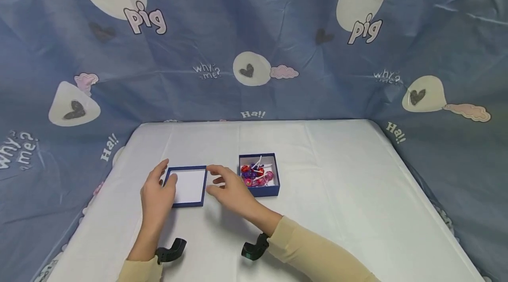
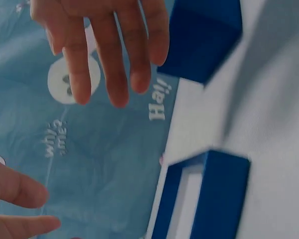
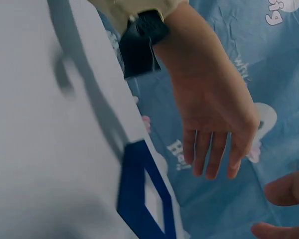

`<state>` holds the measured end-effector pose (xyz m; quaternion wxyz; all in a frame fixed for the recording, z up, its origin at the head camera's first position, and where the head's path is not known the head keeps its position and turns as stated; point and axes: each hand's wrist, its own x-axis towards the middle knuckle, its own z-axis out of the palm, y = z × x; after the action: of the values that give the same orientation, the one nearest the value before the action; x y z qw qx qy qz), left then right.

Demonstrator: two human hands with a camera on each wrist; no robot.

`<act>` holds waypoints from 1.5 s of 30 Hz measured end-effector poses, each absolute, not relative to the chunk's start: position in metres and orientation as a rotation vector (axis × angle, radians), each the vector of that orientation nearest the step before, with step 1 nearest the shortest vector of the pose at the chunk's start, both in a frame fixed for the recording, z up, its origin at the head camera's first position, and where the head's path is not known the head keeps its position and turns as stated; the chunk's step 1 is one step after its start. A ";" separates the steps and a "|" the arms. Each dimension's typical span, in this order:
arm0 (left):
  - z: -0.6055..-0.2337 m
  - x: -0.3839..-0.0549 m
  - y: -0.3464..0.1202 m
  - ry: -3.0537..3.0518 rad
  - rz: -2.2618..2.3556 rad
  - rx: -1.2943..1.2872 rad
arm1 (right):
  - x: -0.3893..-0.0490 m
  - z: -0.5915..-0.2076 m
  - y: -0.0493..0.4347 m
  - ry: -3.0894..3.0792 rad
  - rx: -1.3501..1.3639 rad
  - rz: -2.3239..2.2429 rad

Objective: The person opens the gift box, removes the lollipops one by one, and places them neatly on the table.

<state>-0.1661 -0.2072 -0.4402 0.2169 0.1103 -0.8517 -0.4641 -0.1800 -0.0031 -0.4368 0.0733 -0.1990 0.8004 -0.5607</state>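
Note:
A shallow blue-rimmed lid (image 1: 188, 204) lies on the table with its white inside facing up. My left hand (image 1: 155, 193) is at its left side, thumb overlapping the rim in the head view, fingers spread. At the lid's right side is my right hand (image 1: 234, 193), its thumb and fingers parted and nothing between them. Just right of that hand stands an open blue box (image 1: 263, 191) holding several wrapped lollipops (image 1: 258, 174) in red, purple and pink. The left wrist view shows the right hand's loosely extended fingers (image 2: 114, 59) beside the box.
A white cloth covers the table (image 1: 337, 193). Behind and at both sides hangs a blue printed curtain (image 1: 214, 96). Black camera mounts (image 1: 171, 251) sit on both wrists, close above the table's front part.

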 end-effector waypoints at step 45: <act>-0.492 -0.181 -0.086 -2.281 -1.926 -0.145 | -0.226 -0.447 0.129 2.944 -0.621 -1.228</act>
<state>-0.1807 -0.0862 -0.4922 0.0761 -0.0482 -0.7610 -0.6425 -0.2263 0.1286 -0.4469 -0.0540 -0.1909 0.9046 -0.3773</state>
